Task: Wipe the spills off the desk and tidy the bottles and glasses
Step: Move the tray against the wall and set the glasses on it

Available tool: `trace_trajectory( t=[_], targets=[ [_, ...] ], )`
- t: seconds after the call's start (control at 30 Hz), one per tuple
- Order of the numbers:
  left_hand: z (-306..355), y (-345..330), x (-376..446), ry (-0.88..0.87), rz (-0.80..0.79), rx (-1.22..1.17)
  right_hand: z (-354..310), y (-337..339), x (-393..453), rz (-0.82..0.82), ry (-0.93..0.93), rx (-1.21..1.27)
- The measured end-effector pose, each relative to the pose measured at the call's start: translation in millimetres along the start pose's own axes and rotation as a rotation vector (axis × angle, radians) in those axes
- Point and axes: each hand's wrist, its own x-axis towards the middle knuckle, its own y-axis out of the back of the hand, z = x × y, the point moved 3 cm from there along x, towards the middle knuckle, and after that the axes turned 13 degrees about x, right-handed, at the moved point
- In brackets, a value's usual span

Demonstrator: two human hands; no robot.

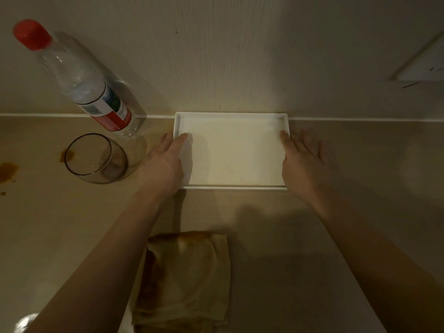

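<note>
On the beige desk (348,212), against the pale wall with fine vertical lines (228,56), lies a shallow white rectangular tray (230,187) with a low raised rim; its far edge touches the white strip where the desk meets the wall. The left hand (165,162) is at the left short side of the tray, its thumb inside over the rim and its fingers along the outside. The right hand (304,162) is at the right short side in the same way, thumb inside, the other fingers spread almost straight on the desk just beside the rim. Whether the hands really grip the rim or only lie against it, I cannot tell.

Nearer to the person lies a folded beige cloth with brown stains (185,280), partly under the left forearm and cut off by the lower edge. Left of the tray stands a clear plastic bottle with a red cap and a red and white label (79,75), close to the wall. Just in front of it stands a clear round drinking glass (96,158); it touches neither the bottle nor the left hand. Brown spills (8,171) lie on the desk at the far left, and one smaller spot shows through the rim of the glass.

A pale flat object at the upper right and a bright shape at the lower left corner are cut off and hard to make out.
</note>
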Motion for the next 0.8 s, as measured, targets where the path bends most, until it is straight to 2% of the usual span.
trace_trajectory(
  t=[0.2, 0.4, 0.6, 0.8],
  targets=[
    [-4.0, 13.4, -17.9, -0.053, 0.083, -0.070, -5.9, 10.1, -4.9, 0.031, -0.041, 0.046],
    [-25.2, 14.3, -86.0, -0.068, 0.133, -0.110, -39.8, 11.0, -25.1, 0.043, 0.004, 0.043],
    [-80.2, 2.6, -143.2, -0.030, 0.149, -0.054, -104.1, -11.8, -50.0, -0.015, 0.112, 0.057],
    [-155.0, 14.8, -152.5, 0.083, 0.146, -0.008, -172.4, -37.2, -71.5, -0.054, 0.187, 0.070]
  ],
)
